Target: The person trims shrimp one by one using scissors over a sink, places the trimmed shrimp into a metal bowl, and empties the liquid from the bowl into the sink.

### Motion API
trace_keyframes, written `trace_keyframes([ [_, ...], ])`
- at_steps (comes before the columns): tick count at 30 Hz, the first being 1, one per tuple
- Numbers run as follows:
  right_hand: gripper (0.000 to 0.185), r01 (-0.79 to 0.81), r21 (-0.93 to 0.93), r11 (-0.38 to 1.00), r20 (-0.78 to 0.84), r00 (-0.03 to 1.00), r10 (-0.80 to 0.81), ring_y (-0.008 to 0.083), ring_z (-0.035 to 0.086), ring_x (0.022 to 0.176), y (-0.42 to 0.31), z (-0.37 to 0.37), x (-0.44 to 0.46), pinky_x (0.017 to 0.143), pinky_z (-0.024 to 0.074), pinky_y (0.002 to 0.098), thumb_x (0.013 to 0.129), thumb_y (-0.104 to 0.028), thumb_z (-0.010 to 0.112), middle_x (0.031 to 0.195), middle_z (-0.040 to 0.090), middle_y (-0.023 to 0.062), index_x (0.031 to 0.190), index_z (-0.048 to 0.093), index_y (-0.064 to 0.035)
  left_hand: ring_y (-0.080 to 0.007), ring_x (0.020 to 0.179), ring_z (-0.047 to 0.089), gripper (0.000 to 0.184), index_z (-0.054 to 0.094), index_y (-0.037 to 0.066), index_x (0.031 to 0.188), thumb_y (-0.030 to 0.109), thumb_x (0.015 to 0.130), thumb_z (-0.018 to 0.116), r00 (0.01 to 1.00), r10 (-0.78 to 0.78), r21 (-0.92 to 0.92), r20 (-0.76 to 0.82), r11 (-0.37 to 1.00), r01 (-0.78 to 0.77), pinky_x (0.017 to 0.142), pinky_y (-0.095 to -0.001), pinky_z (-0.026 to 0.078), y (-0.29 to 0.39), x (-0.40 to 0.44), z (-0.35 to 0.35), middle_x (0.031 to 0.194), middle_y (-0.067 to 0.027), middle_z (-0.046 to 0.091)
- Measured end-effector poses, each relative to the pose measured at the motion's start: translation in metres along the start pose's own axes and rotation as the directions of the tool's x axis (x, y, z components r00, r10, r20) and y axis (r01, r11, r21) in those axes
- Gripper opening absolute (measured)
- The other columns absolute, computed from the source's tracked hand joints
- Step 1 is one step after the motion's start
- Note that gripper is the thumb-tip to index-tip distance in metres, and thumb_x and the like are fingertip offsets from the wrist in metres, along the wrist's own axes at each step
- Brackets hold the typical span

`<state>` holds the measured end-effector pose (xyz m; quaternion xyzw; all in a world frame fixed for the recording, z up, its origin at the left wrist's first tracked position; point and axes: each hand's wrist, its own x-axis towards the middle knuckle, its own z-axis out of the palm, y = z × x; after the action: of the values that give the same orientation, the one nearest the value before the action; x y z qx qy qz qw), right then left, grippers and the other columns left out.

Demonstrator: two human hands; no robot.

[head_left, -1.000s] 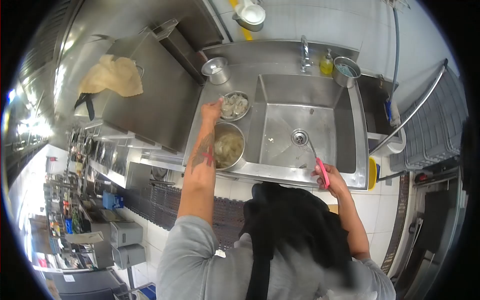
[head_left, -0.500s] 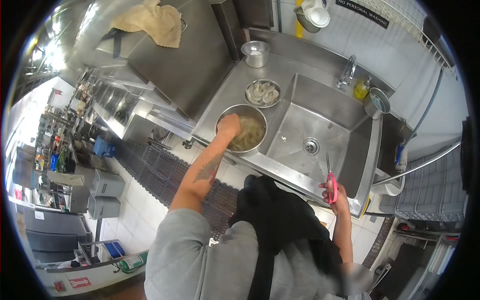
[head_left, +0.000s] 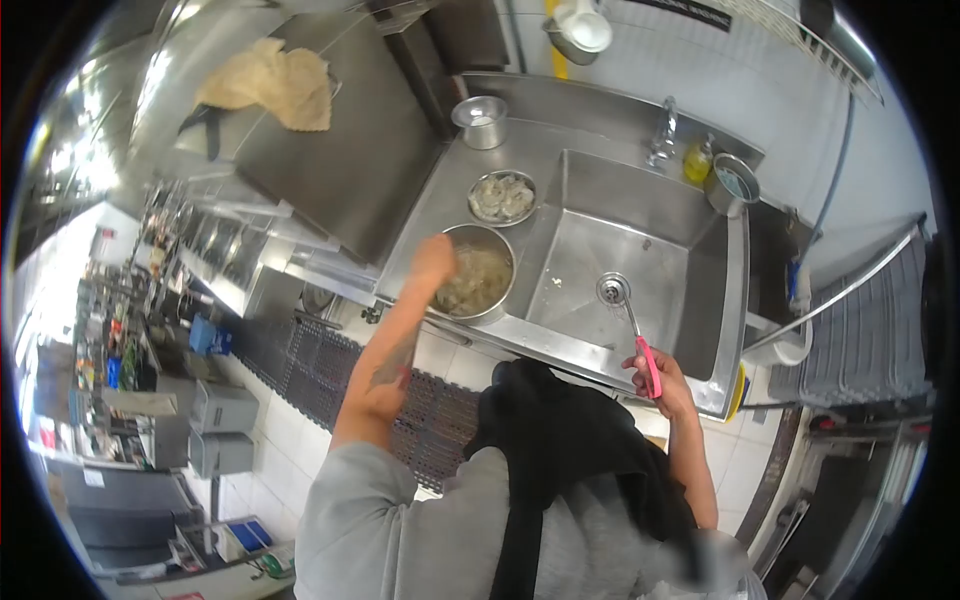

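Single head-worn view, fisheye-wide, facing forward and steeply down; torso (head_left: 450,530) close below, hands (head_left: 664,382) mid-frame, sink (head_left: 580,265) farther beyond.

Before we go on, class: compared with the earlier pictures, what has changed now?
The left hand moved from the smaller bowl back toward the person, to the larger bowl; now it is blurred at that bowl's left side, its grip unclear. Unchanged: the right hand holds the pink scissors over the sink.

the sink (head_left: 585,250) has open room beyond the obstructing scissors (head_left: 645,356).
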<state>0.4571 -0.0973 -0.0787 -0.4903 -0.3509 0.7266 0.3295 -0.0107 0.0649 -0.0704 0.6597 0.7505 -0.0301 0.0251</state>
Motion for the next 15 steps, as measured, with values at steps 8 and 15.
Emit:
trace_keyframes([
  [8,0.047,0.275,0.024,0.961,0.104,0.956,-0.276,0.0092,0.054,0.075,-0.019,-0.001,-0.012,0.06,0.0433,0.0231,0.092,-0.044,0.075,0.098,0.062,0.003,0.111,0.063,-0.0023,-0.0112,0.066,0.068,0.027,0.069,-0.006,0.103,0.015,0.091,0.079,0.976,0.172,-0.957,-0.135,0.232,-0.173,0.056,-0.0234,0.053,0.124,-0.035,-0.119,0.081,-0.0062,0.071],
  [15,0.062,0.255,-0.309,0.917,-0.069,0.955,-0.289,0.0177,0.064,0.086,-0.048,0.021,0.0,0.074,0.0506,0.0319,0.085,-0.063,0.073,0.094,0.067,0.0099,0.102,0.067,-0.0036,-0.0148,0.07,0.072,0.015,0.068,-0.007,0.096,0.008,0.095,0.072,0.907,0.415,-0.96,0.069,0.274,-0.052,0.063,-0.0243,0.057,0.255,-0.021,-0.039,0.085,-0.0103,0.074],
])
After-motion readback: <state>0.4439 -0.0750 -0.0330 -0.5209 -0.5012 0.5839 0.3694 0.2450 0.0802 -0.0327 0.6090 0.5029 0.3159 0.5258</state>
